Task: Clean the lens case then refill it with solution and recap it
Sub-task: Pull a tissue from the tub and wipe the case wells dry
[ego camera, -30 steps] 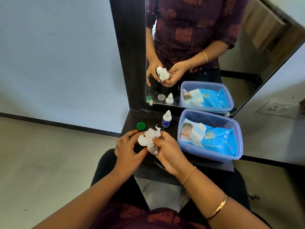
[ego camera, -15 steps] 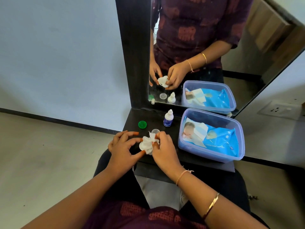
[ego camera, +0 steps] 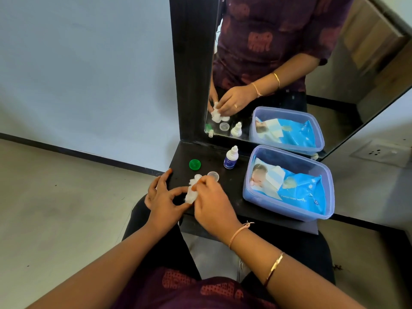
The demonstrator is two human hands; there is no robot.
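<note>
— What are the hands gripping right now?

— I'm seeing the right hand (ego camera: pixel 209 198) pinching a crumpled white tissue (ego camera: pixel 193 191) at its top, fingers closed on it. The left hand (ego camera: pixel 161 198) is pressing thumb and forefinger against the tissue's lower end; whether the lens case is inside the wad, I cannot tell.

— Where are the other pieces sitting?

— A clear cap (ego camera: pixel 213 175) is lying on the black shelf (ego camera: pixel 231 188), just beside the right fingers. A green cap (ego camera: pixel 194 164) is resting farther back to the left, well apart from the tissue. The solution bottle (ego camera: pixel 231 157) is standing upright near the mirror (ego camera: pixel 289 63), and a blue tub (ego camera: pixel 289 210) holding a wipes pack (ego camera: pixel 298 189) is sitting to the right.
</note>
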